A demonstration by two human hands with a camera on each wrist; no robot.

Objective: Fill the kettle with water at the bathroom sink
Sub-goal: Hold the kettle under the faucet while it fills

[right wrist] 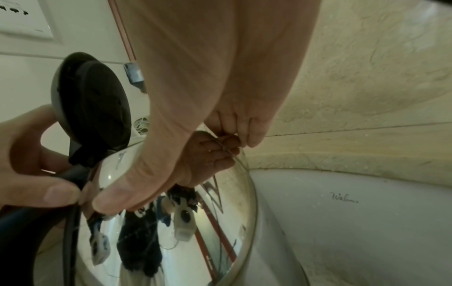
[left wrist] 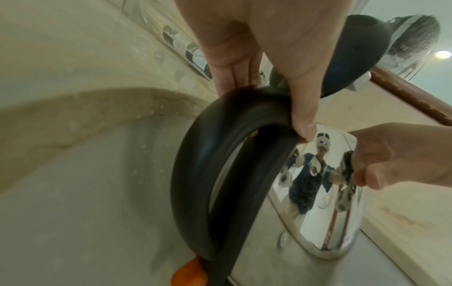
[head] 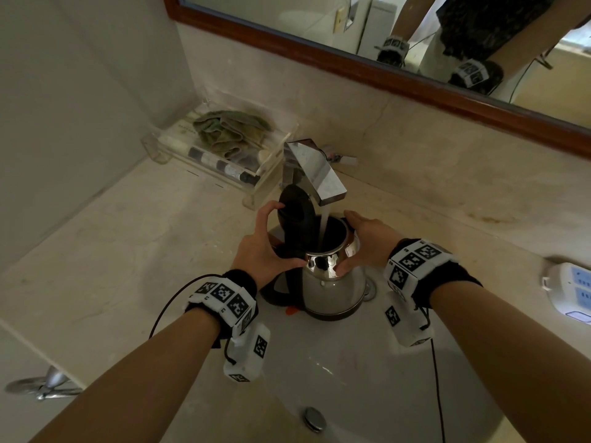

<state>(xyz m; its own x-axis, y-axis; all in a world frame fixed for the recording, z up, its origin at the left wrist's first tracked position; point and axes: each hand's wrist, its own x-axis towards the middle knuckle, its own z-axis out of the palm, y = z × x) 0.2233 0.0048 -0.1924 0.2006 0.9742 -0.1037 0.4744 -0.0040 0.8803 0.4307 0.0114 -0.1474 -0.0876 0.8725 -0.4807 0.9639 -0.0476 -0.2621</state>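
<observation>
A shiny steel kettle (head: 334, 289) stands in the white sink (head: 335, 362) under the chrome faucet (head: 315, 169). Its black lid (head: 295, 209) is tipped up and open. A stream of water (head: 324, 223) runs from the spout into the kettle's mouth. My left hand (head: 263, 247) grips the top of the black handle (left wrist: 195, 164), thumb on the near side, fingers by the lid hinge. My right hand (head: 364, 241) wraps the kettle's neck, with fingers over the rim and the thumb on the steel body (right wrist: 195, 232). The water level inside is hidden.
A clear tray (head: 153, 148) with small bottles and a green cloth sits on the marble counter left of the faucet. A wood-framed mirror (head: 383, 71) runs above the backsplash. A white device (head: 572, 292) lies at the right. The overflow fitting (head: 315, 418) is in the sink's near wall.
</observation>
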